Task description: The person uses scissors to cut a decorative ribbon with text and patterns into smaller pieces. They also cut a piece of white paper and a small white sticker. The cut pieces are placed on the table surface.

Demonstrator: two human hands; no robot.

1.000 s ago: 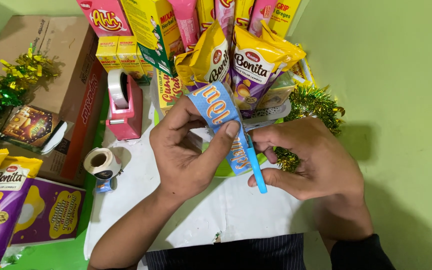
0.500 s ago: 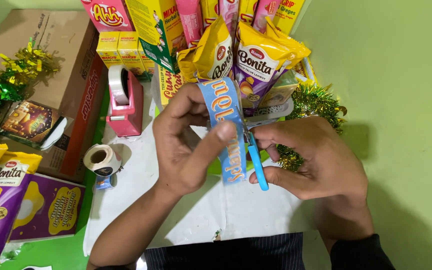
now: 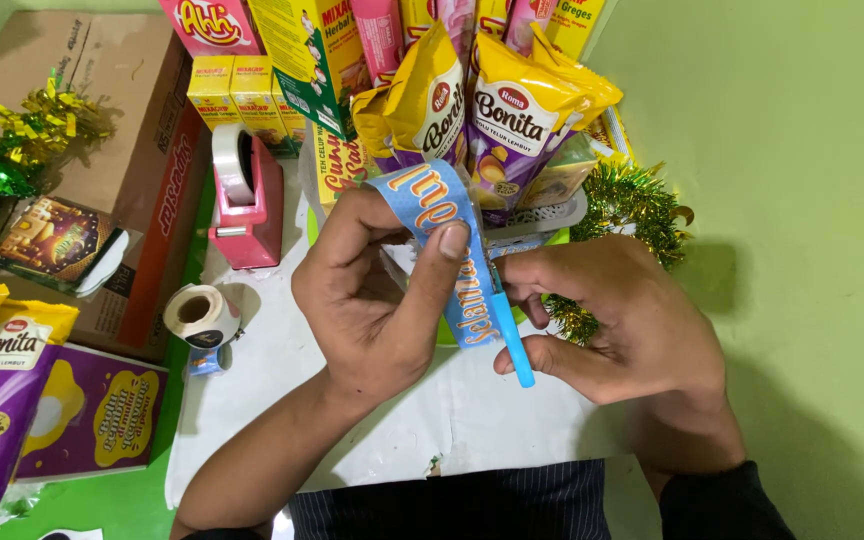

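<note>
While the left hand (image 3: 372,300) pinches a curved blue paper strip with orange lettering (image 3: 447,245) between thumb and fingers above a white sheet (image 3: 282,370) on the green table, the right hand (image 3: 622,320) is closed round a slim blue-handled cutting tool (image 3: 510,335) laid along the strip's right edge. Behind the hands stand yellow and purple snack bags (image 3: 502,110) in a basket with green-gold tinsel (image 3: 632,205) beside it. To the left sit a pink tape dispenser (image 3: 247,195), a small tape roll (image 3: 200,315) and a brown cardboard box (image 3: 102,150).
</note>
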